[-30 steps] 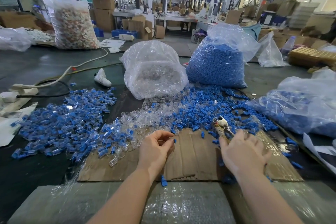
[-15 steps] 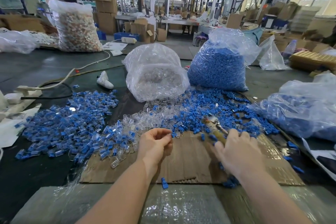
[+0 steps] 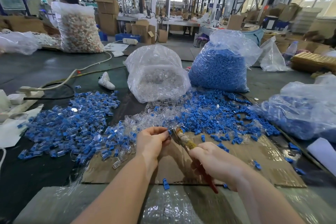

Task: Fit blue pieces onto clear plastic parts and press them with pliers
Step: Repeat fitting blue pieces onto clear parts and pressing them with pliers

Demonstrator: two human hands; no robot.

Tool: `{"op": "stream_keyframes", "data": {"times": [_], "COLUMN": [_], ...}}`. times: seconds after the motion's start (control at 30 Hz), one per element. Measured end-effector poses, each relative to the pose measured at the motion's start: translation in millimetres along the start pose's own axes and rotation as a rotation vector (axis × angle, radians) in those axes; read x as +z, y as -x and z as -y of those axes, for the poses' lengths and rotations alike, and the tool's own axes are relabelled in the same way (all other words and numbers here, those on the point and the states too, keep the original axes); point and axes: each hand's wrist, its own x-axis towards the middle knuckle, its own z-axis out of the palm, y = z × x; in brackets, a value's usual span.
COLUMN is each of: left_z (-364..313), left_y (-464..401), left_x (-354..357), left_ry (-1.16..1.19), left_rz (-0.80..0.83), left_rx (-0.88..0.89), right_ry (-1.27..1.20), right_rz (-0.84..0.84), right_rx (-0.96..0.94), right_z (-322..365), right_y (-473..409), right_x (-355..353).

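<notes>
You're gripping the pliers in your right hand, fingers wrapped round the handles, and the nose is meeting a small part that your left hand is pinching at its fingertips. The part is showing a bit of blue, so it looks as if you're pressing a blue piece home right now, though whether the nose is closed on it is too small to tell.

All this is happening just above the far edge of the cardboard on the bench. To the left a big heap of finished pieces, clear with blue inside, is spreading out, so plenty is already done. Just beyond your hands the loose clear parts are lying in a drift, and to the right the loose blue pieces are scattered thick.

Farther off, the clear bag and the blue bag are both sitting full, and another bag is lying at the right. By my reckoning you're well into the run with a great deal left.
</notes>
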Motion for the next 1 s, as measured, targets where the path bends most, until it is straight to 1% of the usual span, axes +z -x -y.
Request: {"op": "stream_keyframes", "data": {"times": [0.2,0.33,0.47,0.7,0.83,1.0], "left_z": [0.9,1.3,0.4,0.2,2.8,2.7], "left_y": [-0.3,0.3,2.0,0.5,-0.9,-3.3], "left_x": [-1.9,-2.0,-2.7,-2.3,-3.0,-2.3], "left_ry": [-0.041,-0.051,-0.056,-0.041,-0.057,0.011], "left_rz": [-0.035,-0.049,-0.051,-0.058,-0.077,-0.049], "left_rx": [-0.023,-0.032,-0.033,-0.050,-0.027,-0.080], "right_ry": [-0.039,0.000,-0.016,0.004,0.040,0.066], "right_rz": [0.054,0.057,0.082,0.068,0.059,0.065], "right_rx": [-0.023,-0.037,-0.056,-0.080,-0.091,-0.125], "right_z": [-4.8,-4.8,-2.9,-0.8,1.5,1.0], "right_y": [-2.8,-2.9,-1.8,2.4,4.5,3.9], "right_x": [3.2,2.8,0.1,-1.8,-2.9,-1.3]}}
